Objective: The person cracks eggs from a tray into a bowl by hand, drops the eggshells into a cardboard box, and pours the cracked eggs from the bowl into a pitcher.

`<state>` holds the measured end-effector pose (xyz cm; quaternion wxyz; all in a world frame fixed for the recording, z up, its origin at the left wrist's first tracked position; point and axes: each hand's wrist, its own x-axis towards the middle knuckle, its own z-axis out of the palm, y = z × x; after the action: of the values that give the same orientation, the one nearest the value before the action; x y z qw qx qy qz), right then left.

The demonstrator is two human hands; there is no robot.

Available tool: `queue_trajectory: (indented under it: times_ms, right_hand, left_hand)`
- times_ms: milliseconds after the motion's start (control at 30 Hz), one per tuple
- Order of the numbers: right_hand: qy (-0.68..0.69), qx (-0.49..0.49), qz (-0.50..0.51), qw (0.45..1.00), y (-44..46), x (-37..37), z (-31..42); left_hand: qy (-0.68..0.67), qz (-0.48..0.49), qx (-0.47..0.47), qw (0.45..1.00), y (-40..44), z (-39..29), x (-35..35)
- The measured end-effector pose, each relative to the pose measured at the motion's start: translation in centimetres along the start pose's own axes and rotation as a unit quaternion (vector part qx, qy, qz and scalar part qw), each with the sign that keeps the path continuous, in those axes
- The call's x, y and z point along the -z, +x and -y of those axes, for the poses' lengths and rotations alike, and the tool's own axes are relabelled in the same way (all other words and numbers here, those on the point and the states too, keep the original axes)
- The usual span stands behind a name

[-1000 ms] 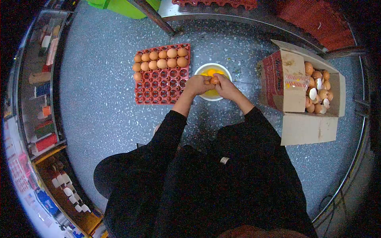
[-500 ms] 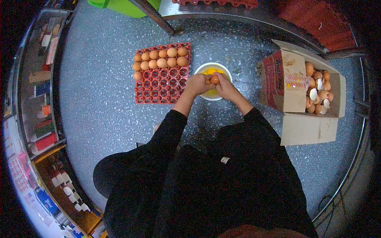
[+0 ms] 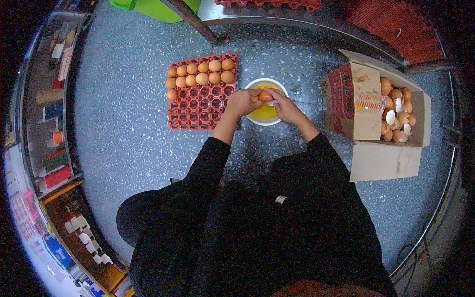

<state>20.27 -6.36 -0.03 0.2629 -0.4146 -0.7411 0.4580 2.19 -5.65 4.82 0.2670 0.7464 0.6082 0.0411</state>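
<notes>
Over a white bowl (image 3: pixel 253 85) on the floor, my two hands hold one brown egg (image 3: pixel 265 96) between their fingertips. My left hand (image 3: pixel 241 103) is closed on its left side, my right hand (image 3: pixel 288 109) on its right. A pale patch shows under the egg by the right fingers; whether it is egg white or the shell's inside I cannot tell. Yellow yolk and liquid egg (image 3: pixel 262 115) lie in the bowl, partly hidden by the hands. To the left, a red egg tray (image 3: pixel 202 106) carries brown eggs (image 3: pixel 202 78) in its far rows; its near rows hold none.
On the right stands an open cardboard box (image 3: pixel 366 123) full of broken eggshells (image 3: pixel 399 111). A metal leg (image 3: pixel 193 22) and a green container (image 3: pixel 148 9) are at the far side. Shelves (image 3: pixel 52 109) line the left edge. Speckled floor (image 3: pixel 123 99) surrounds the bowl and tray.
The hands have drawn slightly apart around the egg, and more of it shows between the fingers. A pale patch has appeared beneath it. Tray, bowl and box have stayed put.
</notes>
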Motion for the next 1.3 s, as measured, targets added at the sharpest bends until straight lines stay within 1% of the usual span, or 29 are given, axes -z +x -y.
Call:
queue_trajectory:
  times_ms: [67, 133, 167, 233, 333, 467, 533, 667, 733, 867, 933, 967, 1033, 1167, 1233, 1300]
  right_hand:
    - [0.008, 0.006, 0.004, 1.000, 0.1, -0.1, -0.2]
    - [-0.006, 0.027, 0.001, 1.000, 0.2, -0.3, -0.2]
    - [-0.006, 0.027, 0.001, 1.000, 0.2, -0.4, -0.1]
    - [-0.012, -0.012, 0.018, 1.000, 0.1, -0.4, 0.2]
    - [-0.009, -0.014, 0.009, 1.000, 0.3, -0.6, -0.2]
    - [0.006, -0.011, -0.016, 1.000, 0.3, -0.8, -0.2]
    - [-0.001, -0.074, 0.001, 0.997, 0.5, -0.5, 0.4]
    - [-0.029, -0.058, 0.001, 0.998, 0.6, -0.6, 0.3]
    - [-0.037, -0.066, 0.001, 0.997, 0.7, -0.7, 0.3]
    - [-0.032, -0.035, -0.006, 0.999, 0.6, -0.5, 0.4]
    - [-0.045, -0.079, 0.020, 0.996, 0.7, -0.4, 0.5]
    - [-0.045, -0.079, 0.020, 0.996, 0.8, -0.5, 0.3]
    - [-0.066, -0.033, 0.012, 0.997, 0.8, -0.8, -0.4]
    - [-0.087, -0.016, -0.009, 0.996, 0.5, -0.7, -0.4]
    - [-0.067, 0.000, -0.034, 0.997, 0.4, -0.5, -0.3]
    - [-0.063, 0.019, -0.035, 0.997, 0.6, -0.1, -0.3]
  left_hand:
    - [-0.010, -0.009, -0.006, 1.000, -0.1, 0.1, 0.0]
    - [-0.022, 0.027, 0.025, 0.999, 0.1, 0.3, -0.1]
    - [-0.023, 0.027, 0.025, 0.999, 0.2, 0.5, -0.1]
    - [-0.036, 0.077, 0.049, 0.995, 0.4, 0.6, 0.1]
    - [-0.059, 0.098, 0.069, 0.991, 0.5, 0.6, 0.2]
    - [-0.093, 0.121, 0.065, 0.986, 0.9, 0.9, 0.3]
    - [-0.097, 0.136, 0.112, 0.979, 1.0, 1.0, 0.1]
    - [-0.116, 0.150, 0.106, 0.976, 1.3, 1.1, -0.3]
    - [-0.143, 0.184, 0.144, 0.962, 1.3, 1.2, -0.2]
    - [-0.131, 0.169, 0.148, 0.965, 1.2, 0.9, -0.3]
    - [-0.096, 0.131, 0.126, 0.979, 1.1, 0.9, -0.5]
    - [-0.096, 0.131, 0.126, 0.979, 1.1, 0.9, -0.5]
    - [-0.093, 0.108, 0.114, 0.983, 1.0, 1.1, -0.8]
    - [-0.112, 0.081, 0.098, 0.986, 0.7, 1.3, -0.8]
    - [-0.094, 0.050, 0.091, 0.990, 0.5, 0.7, -0.2]
    - [-0.097, 0.038, 0.097, 0.990, 0.3, 0.3, 0.4]
